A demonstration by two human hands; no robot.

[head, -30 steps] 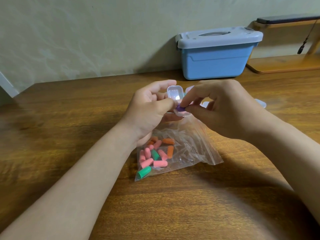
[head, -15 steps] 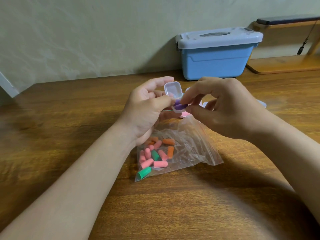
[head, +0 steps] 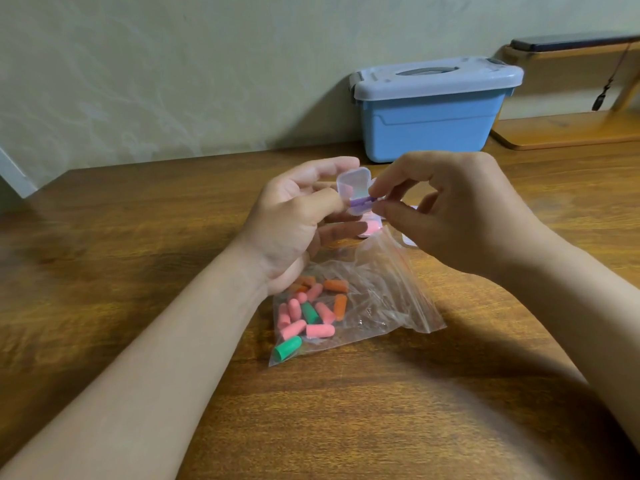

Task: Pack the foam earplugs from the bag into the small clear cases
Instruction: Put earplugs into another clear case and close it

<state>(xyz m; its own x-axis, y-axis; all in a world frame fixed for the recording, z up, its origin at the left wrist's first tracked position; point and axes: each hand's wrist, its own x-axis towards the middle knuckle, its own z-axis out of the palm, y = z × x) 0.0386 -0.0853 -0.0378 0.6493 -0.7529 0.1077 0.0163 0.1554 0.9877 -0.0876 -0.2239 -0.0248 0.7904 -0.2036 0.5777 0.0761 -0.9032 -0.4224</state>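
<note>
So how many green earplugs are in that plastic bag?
2. One green earplug lies in the bag's near left corner. A second green earplug sits further back among pink earplugs. More could be hidden under the left hand.

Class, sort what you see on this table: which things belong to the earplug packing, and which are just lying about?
In the job: open clear case in left hand; purple earplug pinched by right hand; bag of earplugs.
Lying about: blue storage box; wooden shelf.
</note>
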